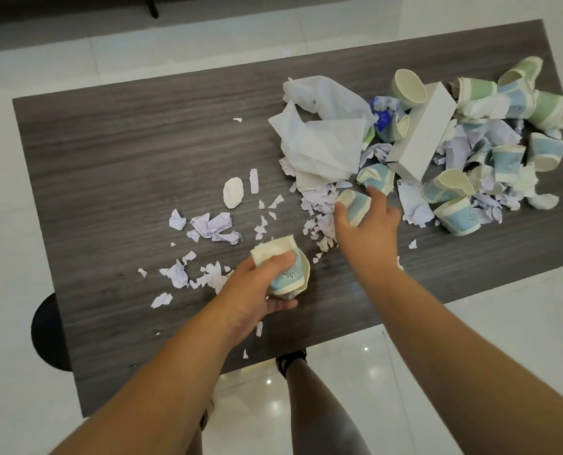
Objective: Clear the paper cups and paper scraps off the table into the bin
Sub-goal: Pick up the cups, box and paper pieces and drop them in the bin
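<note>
Paper cups [490, 133] and paper scraps [319, 198] lie heaped over the right half of the desk [126, 152], the pile running up to the right edge and the far right corner, where a green cup [523, 68] sits just at the rim. A white box [421, 133] lies tilted across the middle of the heap, and a large crumpled white sheet [319, 133] spreads on the heap's left side, toward the far edge. The left hand [257, 297] holds a crushed blue-and-white cup [286, 270] above the desk near the near edge, thumb over the top, fingers curled under it. The right hand [368, 221] reaches into the near side of the heap with fingers spread wide around a blue cup lying on its side [355, 201]; index finger and thumb touch it, but whether it is lifted cannot be told. Smaller lilac scraps [214, 226] are scattered across the middle of the desk, with a flat white oval piece [233, 193] beyond them. The far left corner and the whole left end of the desk are bare wood, as is a strip along the far edge. A few scraps [259, 328] lie close to the near edge. A dark round shape [48, 333] shows on the floor past the left near corner.
</note>
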### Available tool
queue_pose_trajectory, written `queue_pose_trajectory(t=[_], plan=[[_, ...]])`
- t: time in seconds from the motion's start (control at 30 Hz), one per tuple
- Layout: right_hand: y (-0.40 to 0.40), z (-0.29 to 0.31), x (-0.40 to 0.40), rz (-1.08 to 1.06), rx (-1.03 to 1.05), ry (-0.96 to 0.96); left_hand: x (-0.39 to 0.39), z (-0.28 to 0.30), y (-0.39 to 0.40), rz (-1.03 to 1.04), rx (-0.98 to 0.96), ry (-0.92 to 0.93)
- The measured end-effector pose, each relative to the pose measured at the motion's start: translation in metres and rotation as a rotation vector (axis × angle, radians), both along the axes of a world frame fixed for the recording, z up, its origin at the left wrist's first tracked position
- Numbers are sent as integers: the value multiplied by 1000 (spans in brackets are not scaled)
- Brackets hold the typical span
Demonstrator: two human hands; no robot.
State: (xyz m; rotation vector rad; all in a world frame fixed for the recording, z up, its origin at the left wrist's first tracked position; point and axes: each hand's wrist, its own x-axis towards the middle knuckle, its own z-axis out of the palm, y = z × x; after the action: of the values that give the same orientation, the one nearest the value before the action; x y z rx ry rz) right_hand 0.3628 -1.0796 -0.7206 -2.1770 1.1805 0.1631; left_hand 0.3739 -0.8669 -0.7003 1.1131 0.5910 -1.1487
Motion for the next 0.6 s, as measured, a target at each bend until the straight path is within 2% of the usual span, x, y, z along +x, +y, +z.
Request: queue_pose_trajectory(t=[0.1,0.2,0.4,0.47,0.6], plan=[[-23,-20,20,92,-4,222,-7,-3,8,23,87,-26],[-28,-37,23,227,-68,286,-14,-8,19,37,121,-66],[-24,-24,11,107,-90,149,-15,-11,66,46,202,-180],[-5,-7,2,99,-80,65,-12,-11,88,60,249,-220],[69,21,-23,110,76,-15,-5,-16,147,83,385,-296]])
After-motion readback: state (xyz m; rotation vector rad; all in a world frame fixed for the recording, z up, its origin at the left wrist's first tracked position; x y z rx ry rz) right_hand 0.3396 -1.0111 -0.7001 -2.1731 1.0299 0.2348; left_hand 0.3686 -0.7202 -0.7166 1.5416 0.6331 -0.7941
